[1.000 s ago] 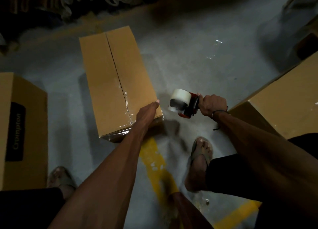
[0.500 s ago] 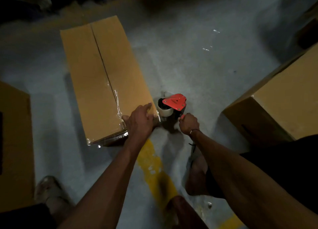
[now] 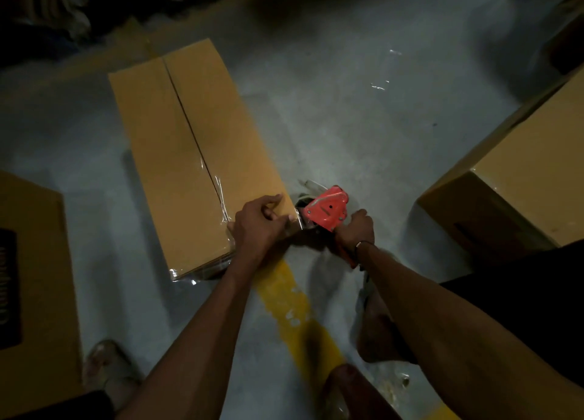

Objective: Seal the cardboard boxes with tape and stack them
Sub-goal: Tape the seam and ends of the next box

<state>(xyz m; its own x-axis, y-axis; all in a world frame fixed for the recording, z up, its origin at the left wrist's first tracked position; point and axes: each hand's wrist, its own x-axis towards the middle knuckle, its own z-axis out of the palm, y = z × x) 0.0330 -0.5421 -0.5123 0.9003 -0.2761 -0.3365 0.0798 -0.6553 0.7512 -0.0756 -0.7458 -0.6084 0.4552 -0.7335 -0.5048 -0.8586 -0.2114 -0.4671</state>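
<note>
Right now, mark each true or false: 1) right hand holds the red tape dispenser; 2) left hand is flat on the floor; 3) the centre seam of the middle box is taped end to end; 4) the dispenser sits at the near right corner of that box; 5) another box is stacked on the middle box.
1) True. The right hand grips the handle of the red tape dispenser.
2) False. The left hand presses on the near right corner of the middle box.
3) False. Tape shows only on the near part of the seam; the far part is bare.
4) True.
5) False. Nothing rests on it; the other boxes stand apart on the floor.
</note>
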